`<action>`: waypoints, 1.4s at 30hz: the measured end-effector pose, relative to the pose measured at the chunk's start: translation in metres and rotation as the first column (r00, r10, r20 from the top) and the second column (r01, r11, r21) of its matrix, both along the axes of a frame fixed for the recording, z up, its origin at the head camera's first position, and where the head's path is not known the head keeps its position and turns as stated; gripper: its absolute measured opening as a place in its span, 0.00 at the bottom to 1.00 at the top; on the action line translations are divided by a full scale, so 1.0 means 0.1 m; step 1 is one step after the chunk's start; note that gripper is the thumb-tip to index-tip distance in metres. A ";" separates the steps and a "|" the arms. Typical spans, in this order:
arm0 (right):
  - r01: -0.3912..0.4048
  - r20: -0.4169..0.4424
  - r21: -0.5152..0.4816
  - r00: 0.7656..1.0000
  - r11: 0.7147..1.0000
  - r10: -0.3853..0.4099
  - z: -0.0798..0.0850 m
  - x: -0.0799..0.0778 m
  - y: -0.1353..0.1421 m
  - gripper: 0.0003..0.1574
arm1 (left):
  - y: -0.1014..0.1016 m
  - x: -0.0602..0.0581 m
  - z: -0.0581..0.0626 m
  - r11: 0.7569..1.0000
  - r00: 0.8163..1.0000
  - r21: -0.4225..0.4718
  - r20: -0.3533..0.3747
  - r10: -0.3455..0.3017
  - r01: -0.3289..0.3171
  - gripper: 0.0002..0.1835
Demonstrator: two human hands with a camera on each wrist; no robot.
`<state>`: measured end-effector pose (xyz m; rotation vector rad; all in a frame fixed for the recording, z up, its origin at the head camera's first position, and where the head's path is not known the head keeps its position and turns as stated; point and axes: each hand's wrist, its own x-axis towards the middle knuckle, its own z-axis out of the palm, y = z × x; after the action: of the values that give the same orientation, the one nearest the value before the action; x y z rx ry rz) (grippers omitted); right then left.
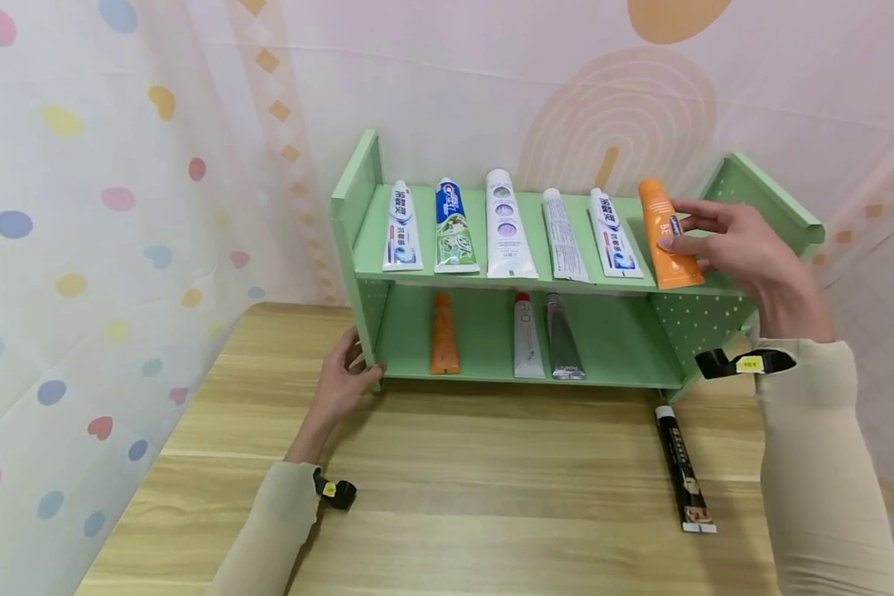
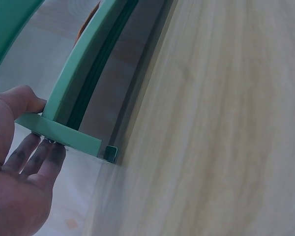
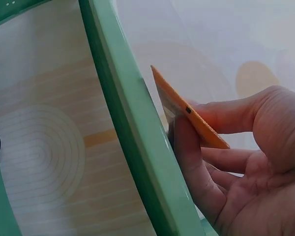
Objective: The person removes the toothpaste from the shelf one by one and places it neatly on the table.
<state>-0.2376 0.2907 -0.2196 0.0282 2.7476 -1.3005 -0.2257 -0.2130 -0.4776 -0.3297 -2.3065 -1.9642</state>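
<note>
My right hand pinches an orange toothpaste tube between thumb and fingers, over the right part of the upper shelf. In the right wrist view the tube's flat end stands tilted at the green front edge. My left hand grips the lower left side of the green rack. In the left wrist view its thumb lies on one side of the green panel and the fingers on the other. Left of the held tube lies a white-and-blue tube.
More tubes line the upper shelf, among them a blue-and-green tube and a large white tube. Below lie an orange tube, a red-capped tube and a grey tube. A black tube rests on the wooden table.
</note>
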 end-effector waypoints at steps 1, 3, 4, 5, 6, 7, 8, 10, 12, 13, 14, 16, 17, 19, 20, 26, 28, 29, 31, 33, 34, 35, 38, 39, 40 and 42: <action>0.010 -0.013 -0.004 1.000 1.000 -0.010 -0.01 0.02 -0.01 0.51 | 0.00 0.00 0.00 1.000 1.000 0.000 -0.001 -0.001 0.001 0.42; 0.032 -0.039 -0.017 0.999 0.999 -0.032 -0.03 0.06 -0.03 0.51 | -0.01 0.00 -0.01 1.000 1.000 0.001 -0.004 -0.001 0.001 0.42; 0.042 -0.051 -0.023 0.998 0.999 -0.043 -0.04 0.08 -0.05 0.52 | -0.01 0.00 -0.01 1.000 1.000 0.001 -0.006 0.000 0.000 0.42; 0.050 -0.065 -0.027 0.997 0.998 -0.052 -0.05 0.10 -0.05 0.52 | -0.01 0.00 -0.01 1.000 1.000 0.002 -0.007 0.001 -0.001 0.41; 0.056 -0.078 -0.031 0.995 0.998 -0.058 -0.06 0.12 -0.06 0.52 | -0.01 0.00 -0.01 1.000 1.000 0.003 -0.008 0.001 -0.001 0.41; 0.062 -0.088 -0.040 0.994 0.997 -0.066 -0.07 0.14 -0.07 0.52 | -0.01 0.00 -0.01 1.000 1.000 0.004 -0.006 0.002 -0.002 0.41; 0.068 -0.095 -0.053 0.993 0.996 -0.073 -0.08 0.15 -0.08 0.52 | 0.00 0.00 0.00 1.000 1.000 0.005 -0.005 0.002 -0.002 0.41; 0.078 -0.112 -0.076 0.990 0.994 -0.087 -0.11 0.19 -0.09 0.51 | 0.00 0.00 0.00 1.000 1.000 0.004 -0.001 0.001 -0.001 0.41; 0.088 -0.131 -0.108 0.986 0.990 -0.102 -0.14 0.22 -0.11 0.50 | 0.00 0.01 0.01 1.000 1.000 0.002 0.002 0.000 0.000 0.41; 0.093 -0.143 -0.123 0.983 0.988 -0.111 -0.16 0.24 -0.11 0.49 | 0.00 0.01 0.02 1.000 1.000 0.000 0.003 -0.002 0.002 0.41; 0.096 -0.158 -0.144 0.980 0.985 -0.118 -0.17 0.27 -0.11 0.48 | 0.00 0.01 0.02 1.000 1.000 -0.001 0.002 -0.002 0.002 0.41; 0.092 -0.188 -0.196 0.973 0.976 -0.130 -0.21 0.31 -0.12 0.47 | 0.00 0.00 0.02 1.000 1.000 -0.007 -0.001 0.000 0.000 0.41; 0.086 -0.202 -0.242 0.970 0.966 -0.137 -0.22 0.33 -0.13 0.47 | 0.00 -0.01 0.02 1.000 1.000 -0.008 -0.003 0.001 -0.001 0.41; 0.063 -0.230 -0.336 0.962 0.940 -0.147 -0.25 0.36 -0.16 0.46 | 0.00 -0.02 0.01 1.000 1.000 -0.004 -0.005 0.006 -0.006 0.41; 0.054 -0.244 -0.368 0.958 0.928 -0.153 -0.27 0.37 -0.17 0.46 | -0.01 -0.02 0.00 1.000 1.000 -0.002 -0.006 0.006 -0.006 0.41; 0.048 -0.313 -0.400 0.931 0.915 -0.186 -0.30 0.42 -0.26 0.45 | -0.01 -0.04 -0.02 1.000 1.000 -0.012 0.009 0.003 -0.003 0.41; 0.044 -0.320 -0.407 0.929 0.912 -0.187 -0.31 0.44 -0.29 0.45 | -0.01 -0.04 -0.02 1.000 1.000 -0.010 0.016 0.007 -0.007 0.41; 0.041 -0.320 -0.412 0.929 0.910 -0.187 -0.31 0.45 -0.30 0.45 | -0.01 -0.04 -0.02 1.000 1.000 -0.009 0.017 0.008 -0.008 0.41; 0.031 -0.325 -0.424 0.928 0.905 -0.184 -0.32 0.47 -0.33 0.45 | -0.01 -0.04 0.00 1.000 1.000 -0.003 0.019 0.005 -0.005 0.41; 0.026 -0.329 -0.435 0.926 0.900 -0.186 -0.33 0.50 -0.34 0.45 | 0.00 -0.04 0.01 1.000 1.000 0.002 0.019 -0.003 0.003 0.42; 0.023 -0.330 -0.443 0.925 0.896 -0.187 -0.33 0.51 -0.35 0.45 | 0.01 -0.04 0.01 1.000 1.000 0.003 0.020 -0.005 0.005 0.42; 0.022 -0.333 -0.440 0.925 0.898 -0.185 -0.34 0.53 -0.36 0.44 | 0.01 -0.04 0.01 1.000 1.000 0.004 0.019 -0.006 0.006 0.42; 0.007 -0.335 -0.451 0.926 0.893 -0.176 -0.36 0.56 -0.41 0.44 | 0.01 -0.03 0.01 1.000 1.000 0.011 0.021 -0.002 0.002 0.42; -0.006 -0.337 -0.459 0.927 0.888 -0.168 -0.36 0.58 -0.43 0.44 | 0.01 -0.02 0.02 1.000 1.000 0.012 0.021 0.000 0.000 0.42; -0.020 -0.341 -0.466 0.927 0.884 -0.158 -0.37 0.59 -0.45 0.43 | 0.01 -0.02 0.01 1.000 1.000 0.012 0.021 0.001 -0.001 0.42; -0.053 -0.351 -0.482 0.926 0.875 -0.138 -0.39 0.61 -0.49 0.43 | 0.01 -0.01 0.01 1.000 1.000 0.011 0.022 0.002 -0.003 0.42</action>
<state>-0.1771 0.2415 -0.2584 -0.2237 2.6094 -2.1765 -0.2270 -0.2122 -0.4769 -0.3059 -2.3068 -1.9887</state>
